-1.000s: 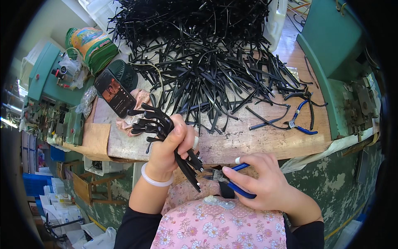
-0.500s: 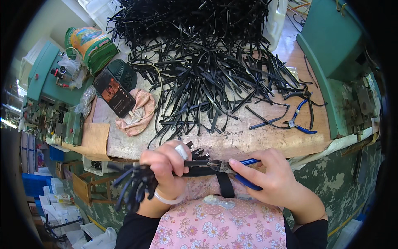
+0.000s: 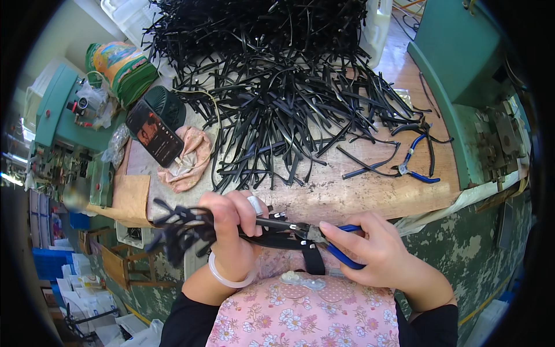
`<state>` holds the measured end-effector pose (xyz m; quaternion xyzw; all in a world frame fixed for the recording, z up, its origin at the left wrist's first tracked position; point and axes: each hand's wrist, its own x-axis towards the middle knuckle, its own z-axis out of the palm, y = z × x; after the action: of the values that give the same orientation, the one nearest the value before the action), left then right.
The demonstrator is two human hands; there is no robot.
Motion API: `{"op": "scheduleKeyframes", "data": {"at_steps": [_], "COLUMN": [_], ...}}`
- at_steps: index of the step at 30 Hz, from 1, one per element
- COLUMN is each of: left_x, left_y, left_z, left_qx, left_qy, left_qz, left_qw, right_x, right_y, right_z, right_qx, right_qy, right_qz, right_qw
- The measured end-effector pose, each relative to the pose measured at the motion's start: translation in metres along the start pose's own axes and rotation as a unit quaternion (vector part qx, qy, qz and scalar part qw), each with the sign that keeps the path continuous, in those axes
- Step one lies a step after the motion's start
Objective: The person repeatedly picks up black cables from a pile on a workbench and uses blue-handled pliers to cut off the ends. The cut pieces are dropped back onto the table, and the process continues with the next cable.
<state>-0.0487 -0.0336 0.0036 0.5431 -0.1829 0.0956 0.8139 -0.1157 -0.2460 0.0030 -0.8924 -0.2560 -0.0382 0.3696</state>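
My left hand is closed round a bundle of slim black eyeglass temples; their curved ends fan out to its left, and ends with small metal hinges show to its right. One temple points right from the fingers, into the jaws of blue-handled pliers. My right hand grips these pliers, thumb on top and handles in the palm. Whether the jaws press on the temple's tip is too small to tell. Just beyond, a large heap of loose black temples covers the table. White tape wraps one left finger.
Another blue-handled pair of pliers lies at the right of the table. A phone leans against a dark green fan beside a pink cloth. Green machines flank the right side and the left. A white bin stands behind.
The left hand has shifted slightly up, and the bundle has swung higher and leftward. The pliers stay near the temple's end in the right hand. The view has shifted a little.
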Motion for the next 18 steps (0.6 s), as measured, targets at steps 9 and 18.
{"op": "scheduleKeyframes", "data": {"at_steps": [9, 18], "left_x": [0.054, 0.062], "left_y": [-0.026, -0.099], "left_z": [0.014, 0.073], "left_qx": [0.206, 0.618], "left_qy": [-0.16, -0.455], "left_qz": [-0.216, 0.168], "left_qw": [0.941, 0.619], "right_x": [0.003, 0.056], "right_y": [-0.028, -0.131], "right_z": [-0.018, -0.042], "right_qx": [0.231, 0.458], "right_qy": [-0.002, -0.014], "right_qz": [-0.03, -0.086], "right_qw": [0.973, 0.885]}}
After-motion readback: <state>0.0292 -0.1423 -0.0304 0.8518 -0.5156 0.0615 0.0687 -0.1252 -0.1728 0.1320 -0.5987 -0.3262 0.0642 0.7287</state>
